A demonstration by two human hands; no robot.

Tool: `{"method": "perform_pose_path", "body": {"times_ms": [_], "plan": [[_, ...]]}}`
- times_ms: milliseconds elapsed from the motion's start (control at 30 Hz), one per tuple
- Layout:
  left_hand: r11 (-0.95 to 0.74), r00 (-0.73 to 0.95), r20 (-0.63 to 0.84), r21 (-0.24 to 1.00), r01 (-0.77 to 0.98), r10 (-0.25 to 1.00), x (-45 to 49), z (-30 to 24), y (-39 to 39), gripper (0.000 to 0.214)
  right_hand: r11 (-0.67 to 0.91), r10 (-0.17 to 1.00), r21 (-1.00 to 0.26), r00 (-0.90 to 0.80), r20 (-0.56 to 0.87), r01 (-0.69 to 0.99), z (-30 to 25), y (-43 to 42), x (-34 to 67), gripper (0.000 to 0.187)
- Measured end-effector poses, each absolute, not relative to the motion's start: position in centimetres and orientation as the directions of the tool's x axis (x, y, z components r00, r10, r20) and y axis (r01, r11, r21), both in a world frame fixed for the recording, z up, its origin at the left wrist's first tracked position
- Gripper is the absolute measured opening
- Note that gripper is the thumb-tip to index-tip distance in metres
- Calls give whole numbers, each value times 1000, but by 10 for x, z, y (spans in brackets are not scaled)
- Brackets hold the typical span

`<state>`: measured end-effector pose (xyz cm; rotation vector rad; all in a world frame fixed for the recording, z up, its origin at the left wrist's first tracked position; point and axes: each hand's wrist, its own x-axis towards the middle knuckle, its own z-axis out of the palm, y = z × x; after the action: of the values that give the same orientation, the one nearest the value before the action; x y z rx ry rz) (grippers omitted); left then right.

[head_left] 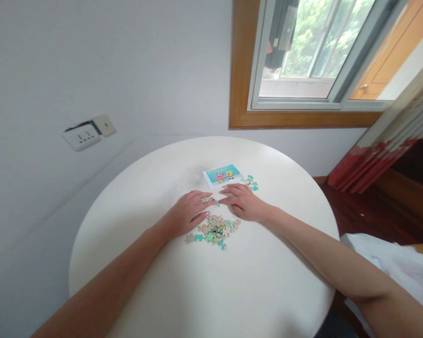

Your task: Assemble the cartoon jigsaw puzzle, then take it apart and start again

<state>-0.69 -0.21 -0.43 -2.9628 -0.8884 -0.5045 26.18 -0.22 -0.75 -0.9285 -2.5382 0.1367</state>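
On a round white table (162, 188) my two hands meet over a few joined puzzle pieces (208, 200). My left hand (186, 215) lies palm down, its fingertips pinching or pressing those pieces. My right hand (244, 203) lies flat beside it, fingers pointing left and touching the same pieces. Just below the hands sits a loose heap of puzzle pieces (214, 230), several turned brown side up. A small cartoon picture card (222, 175) lies beyond the hands. A little cluster of teal pieces (251, 182) lies to its right.
The table stands against a white wall with a socket plate (81, 137). A wood-framed window (303, 61) is at the upper right. A red and cream curtain (384, 145) hangs to the right over dark wooden floor. White cloth (391, 267) lies at my right side.
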Motion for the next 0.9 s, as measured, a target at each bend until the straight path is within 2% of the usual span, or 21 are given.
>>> {"method": "perform_pose_path", "body": {"times_ms": [167,300,400,567,800,900], "plan": [[-837,780,326,80,541,535,-7,-8,-2,41,781,624,-341,-685,377,524,-2,2,270,40],[-824,785,279,46,564,553,-5,-8,-3,41,795,565,-443,-772,290,415,19,0,288,23],[-809,776,272,21,587,569,-5,-6,-4,40,773,587,-426,-785,198,470,31,-6,294,21],[-778,748,284,-13,629,600,-11,-5,-3,40,753,613,-402,-777,144,520,34,-11,292,17],[-766,722,288,70,639,629,-18,-5,3,42,733,611,-482,-775,159,479,31,-7,291,7],[-772,715,320,97,628,622,-19,-6,5,42,697,648,-539,-738,189,473,25,-5,289,6]]}}
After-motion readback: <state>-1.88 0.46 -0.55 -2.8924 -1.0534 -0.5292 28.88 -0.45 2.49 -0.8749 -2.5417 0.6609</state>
